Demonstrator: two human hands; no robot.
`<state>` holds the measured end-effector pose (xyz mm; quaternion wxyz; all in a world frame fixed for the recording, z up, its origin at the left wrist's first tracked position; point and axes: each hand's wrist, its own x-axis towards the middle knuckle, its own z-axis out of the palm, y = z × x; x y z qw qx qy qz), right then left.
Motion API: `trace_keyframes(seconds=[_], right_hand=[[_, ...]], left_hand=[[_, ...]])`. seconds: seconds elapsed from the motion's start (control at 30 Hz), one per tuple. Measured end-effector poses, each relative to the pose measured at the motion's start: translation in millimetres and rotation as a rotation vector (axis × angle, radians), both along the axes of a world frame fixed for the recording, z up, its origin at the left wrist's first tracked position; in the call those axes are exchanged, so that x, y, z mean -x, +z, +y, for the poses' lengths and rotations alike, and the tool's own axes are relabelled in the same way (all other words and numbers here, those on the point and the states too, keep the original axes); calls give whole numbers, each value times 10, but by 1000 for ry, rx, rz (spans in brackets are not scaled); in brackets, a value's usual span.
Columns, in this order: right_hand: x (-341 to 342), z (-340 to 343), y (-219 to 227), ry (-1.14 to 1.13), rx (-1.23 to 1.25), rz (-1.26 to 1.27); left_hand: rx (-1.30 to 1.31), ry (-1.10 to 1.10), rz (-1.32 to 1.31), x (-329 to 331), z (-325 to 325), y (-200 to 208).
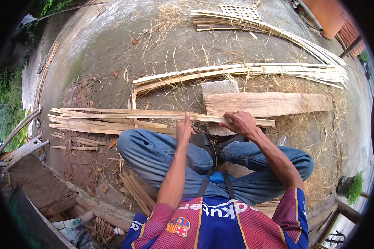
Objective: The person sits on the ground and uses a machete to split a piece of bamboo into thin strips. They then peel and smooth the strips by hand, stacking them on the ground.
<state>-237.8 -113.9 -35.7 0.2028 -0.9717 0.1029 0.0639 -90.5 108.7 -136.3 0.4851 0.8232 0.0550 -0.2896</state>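
Pale bamboo strips [212,118] lie crosswise in front of my bent knees, running from the left pile to beyond my right hand. My left hand [184,131] is closed on the strips, one digit pointing away from me across them. Further right, my right hand [242,123] wraps over the same strips from above, fingers curled; the underside of its grip is hidden. The strips pass over the near part of a grey stone block [220,88]. Left of my left hand, more bamboo strips [87,126] spread out in a loose pile on the ground.
A wooden plank [270,103] rests on the block. Beyond it lies a long bundle of strips [241,71], with another bundle [274,31] farther off. Shavings [316,141] litter the right side. A woven mat [77,97] and short sticks [137,193] lie left.
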Motion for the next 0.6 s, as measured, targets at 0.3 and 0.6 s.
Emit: trace_keyframes(seconds=[0.3, 0.6], right_hand=[[376, -602, 352, -95, 90, -164], [726, -1042, 385, -77, 264, -284]], left_hand=[[1194, 903, 410, -498, 185, 285], [1455, 640, 257, -607, -260, 1270]])
